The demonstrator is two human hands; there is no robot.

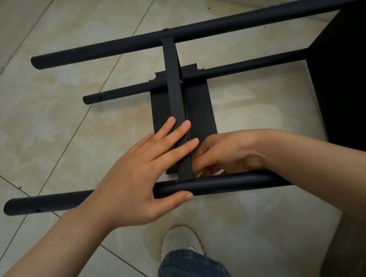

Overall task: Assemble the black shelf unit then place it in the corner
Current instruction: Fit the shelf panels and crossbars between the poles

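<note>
Three black poles show, and the black shelf unit [233, 25] lies on its side across the tiled floor [42, 129], stretching from nine to three o'clock. Its end panel [350, 77] stands at three. The middle shelf [175, 94], edge-on, runs twelve to six through centre. At seven the left hand [137, 183] braces it, fingers straight across the edge, thumb along the near pole [226, 182]. At four the right hand [230, 154] curls its fingers into the joint; whatever they pinch is hidden. This looks like fastening that shelf. Next comes tightening it square, then the open screw hole [38, 210] at eight.
</note>
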